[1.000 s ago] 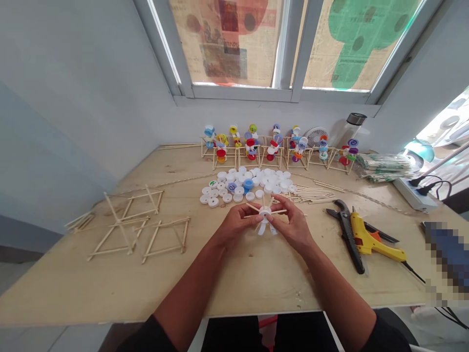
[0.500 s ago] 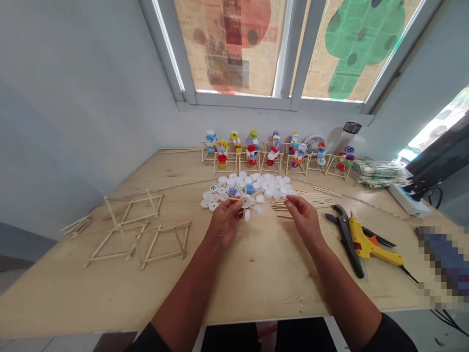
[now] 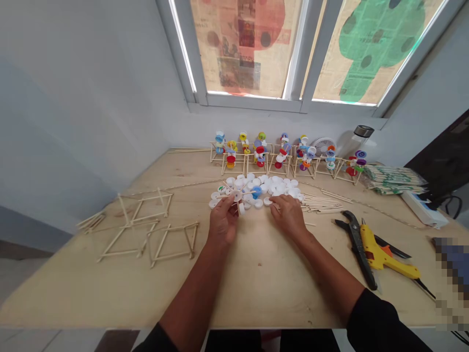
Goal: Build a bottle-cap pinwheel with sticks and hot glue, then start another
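Note:
My left hand (image 3: pixel 223 219) is closed on a small wheel of sticks and white caps (image 3: pixel 237 196), held upright at the near left edge of the cap pile. A white cap hangs at its lower end. My right hand (image 3: pixel 287 212) is at the pile's near right edge, its fingers drawn together beside a white cap (image 3: pixel 267 201); what is between its fingertips, if anything, is too small to make out. The white bottle caps (image 3: pixel 278 185) lie spread in the middle, with a few blue ones among them. Loose thin sticks (image 3: pixel 322 202) lie right of my right hand.
Stick frames (image 3: pixel 172 244) stand at the left, near a bundle of sticks (image 3: pixel 90 221). Colourful cap models (image 3: pixel 260 156) line the back. At the right are a yellow glue gun (image 3: pixel 388 256), a black-handled cutter (image 3: pixel 357 249), a power strip (image 3: pixel 425 209) and packaged sticks (image 3: pixel 395 178).
My right hand has moved left from the loose sticks to the edge of the cap pile. The wheel in my left hand has turned slightly. The whole view has shifted a little.

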Tool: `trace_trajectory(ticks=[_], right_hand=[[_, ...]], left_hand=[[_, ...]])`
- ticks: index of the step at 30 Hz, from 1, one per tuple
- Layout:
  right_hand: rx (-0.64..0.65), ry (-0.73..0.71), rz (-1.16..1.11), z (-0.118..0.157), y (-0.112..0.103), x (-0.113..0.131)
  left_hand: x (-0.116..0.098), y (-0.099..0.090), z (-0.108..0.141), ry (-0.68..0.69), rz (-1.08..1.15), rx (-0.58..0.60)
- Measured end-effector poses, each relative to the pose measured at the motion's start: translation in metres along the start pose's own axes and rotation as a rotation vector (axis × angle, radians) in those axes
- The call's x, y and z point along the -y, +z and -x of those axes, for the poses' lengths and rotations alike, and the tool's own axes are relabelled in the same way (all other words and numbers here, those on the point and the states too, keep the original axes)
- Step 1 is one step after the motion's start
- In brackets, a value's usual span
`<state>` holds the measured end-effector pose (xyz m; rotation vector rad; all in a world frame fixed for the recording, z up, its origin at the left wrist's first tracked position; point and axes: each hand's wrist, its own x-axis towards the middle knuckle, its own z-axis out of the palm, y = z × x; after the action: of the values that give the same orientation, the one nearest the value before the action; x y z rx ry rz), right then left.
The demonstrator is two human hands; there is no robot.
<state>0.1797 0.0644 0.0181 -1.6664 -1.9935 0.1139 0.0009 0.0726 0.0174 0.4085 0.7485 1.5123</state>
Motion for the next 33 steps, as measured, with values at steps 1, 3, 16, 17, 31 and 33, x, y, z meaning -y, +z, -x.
trace_trajectory(ticks=[1, 3, 16, 17, 31, 33], right_hand=[[0.009, -0.017, 0.038, -0.002, 0.000, 0.002], [0.022, -0.048, 0.098, -0.009, 0.001, 0.006], [0.121, -0.157, 0.304, -0.056, 0.018, 0.021], [0.127, -0.160, 0.313, -0.058, 0.019, 0.022], [0.125, -0.206, 0.340, -0.033, 0.016, 0.018], [0.112, -0.203, 0.331, -0.028, 0.014, 0.016]], left_hand=[[-0.001, 0.000, 0.000, 0.005, 0.010, -0.013], [-0.002, 0.000, -0.001, 0.016, 0.022, -0.037], [-0.001, -0.001, -0.002, 0.054, 0.040, -0.075], [-0.001, -0.001, -0.002, 0.056, 0.039, -0.072], [0.001, 0.000, -0.001, 0.051, 0.019, -0.024], [0.001, 0.000, 0.000, 0.043, 0.026, -0.027]])
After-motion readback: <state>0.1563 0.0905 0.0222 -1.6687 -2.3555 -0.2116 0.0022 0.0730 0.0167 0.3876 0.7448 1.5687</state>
